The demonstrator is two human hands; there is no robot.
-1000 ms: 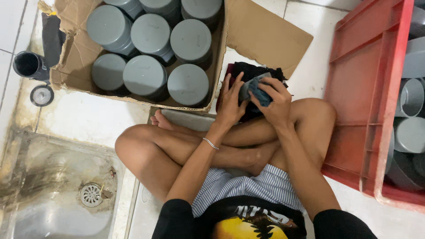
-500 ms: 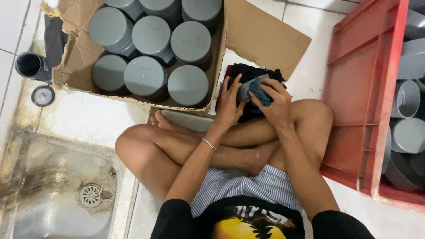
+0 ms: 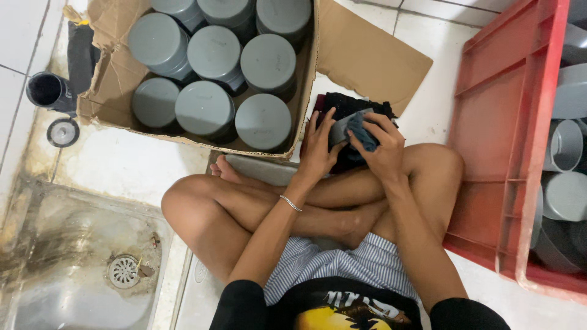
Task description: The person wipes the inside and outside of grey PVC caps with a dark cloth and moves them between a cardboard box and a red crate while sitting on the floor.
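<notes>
A person sat cross-legged on a pale tiled floor (image 3: 134, 168), seen from above, bare knees spread across the middle of the frame and striped shorts (image 3: 342, 266) at the bottom centre. Just above the knees, right of centre, both hands met around a small grey pipe fitting (image 3: 340, 130). The left hand (image 3: 318, 150), a thin bracelet (image 3: 291, 203) on its wrist, had its fingers spread and laid along the fitting's left side, cupping it. The right hand (image 3: 382, 146) had its fingers curled closed over a blue cloth (image 3: 363, 132), pressing it against the fitting's right and upper face, so the fitting sat pinched between the two hands with only a strip of grey showing. A dark bundle of fabric (image 3: 348, 107) lay directly behind the hands. In the lower left was a stained floor drain (image 3: 123, 271). Along the right edge stood a red plastic crate (image 3: 507, 140) holding more grey fittings. Farthest away, in the upper left, an open cardboard box (image 3: 104, 85) was packed with grey round caps (image 3: 205, 110) standing side by side.
</notes>
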